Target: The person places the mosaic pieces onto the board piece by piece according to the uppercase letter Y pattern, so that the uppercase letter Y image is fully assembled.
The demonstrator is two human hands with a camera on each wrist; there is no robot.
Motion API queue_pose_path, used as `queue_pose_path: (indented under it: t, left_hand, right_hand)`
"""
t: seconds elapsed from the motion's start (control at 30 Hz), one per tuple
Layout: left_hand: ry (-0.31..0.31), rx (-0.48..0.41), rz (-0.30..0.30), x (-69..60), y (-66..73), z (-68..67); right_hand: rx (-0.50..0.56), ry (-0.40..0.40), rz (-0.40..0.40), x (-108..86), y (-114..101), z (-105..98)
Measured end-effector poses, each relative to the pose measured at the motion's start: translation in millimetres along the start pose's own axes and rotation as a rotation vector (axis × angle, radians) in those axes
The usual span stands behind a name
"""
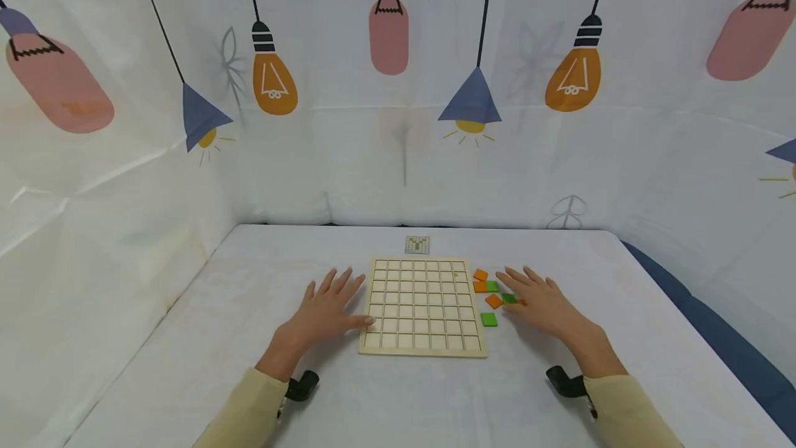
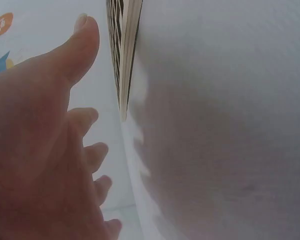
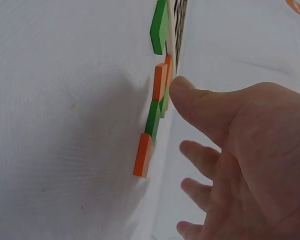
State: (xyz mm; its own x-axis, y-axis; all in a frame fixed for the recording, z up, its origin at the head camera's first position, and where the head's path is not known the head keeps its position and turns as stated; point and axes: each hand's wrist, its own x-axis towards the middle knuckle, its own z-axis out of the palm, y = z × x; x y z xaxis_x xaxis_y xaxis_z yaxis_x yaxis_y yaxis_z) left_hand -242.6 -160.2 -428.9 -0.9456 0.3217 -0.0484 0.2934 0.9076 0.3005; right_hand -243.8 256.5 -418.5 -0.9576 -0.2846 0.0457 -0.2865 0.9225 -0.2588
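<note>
A square wooden grid board [image 1: 423, 350] lies on the white table in the head view. Several orange and green square tiles lie along its right side, among them a green tile [image 1: 489, 319] and an orange tile [image 1: 494, 301]. My left hand [image 1: 326, 310] is spread at the board's left edge, its thumb over the rim; whether it touches cannot be told. Over the tiles hovers my right hand [image 1: 541, 301], fingers spread, partly hiding an orange tile. In the right wrist view that orange tile [image 3: 143, 155] lies below the fingers, apart from them. Neither hand holds anything.
Behind the board lies a small patterned card [image 1: 417, 245]. A white curtain [image 1: 348, 157] printed with lamps and bulbs rises at the table's back and left. Dark blue fabric [image 1: 703, 316] shows past the right edge of the table [image 1: 398, 406].
</note>
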Motion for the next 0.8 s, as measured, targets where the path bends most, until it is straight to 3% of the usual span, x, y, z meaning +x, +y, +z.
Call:
queue_pose_path:
  t: [0.37, 0.6, 0.8]
  left_hand:
    - [-0.086, -0.051, 0.038, -0.8, 3.2, 1.0]
    - [-0.142, -0.079, 0.024, -2.9, 4.5, 5.2]
    - [-0.149, -0.088, 0.055, -4.1, 5.5, 2.4]
  right_hand:
    - [-0.017, 0.001, -0.032, 0.5, -4.1, 2.0]
    - [0.018, -0.012, -0.023, 2.4, -3.6, 5.1]
    - [0.042, 0.015, -0.057, 5.7, -2.8, 6.2]
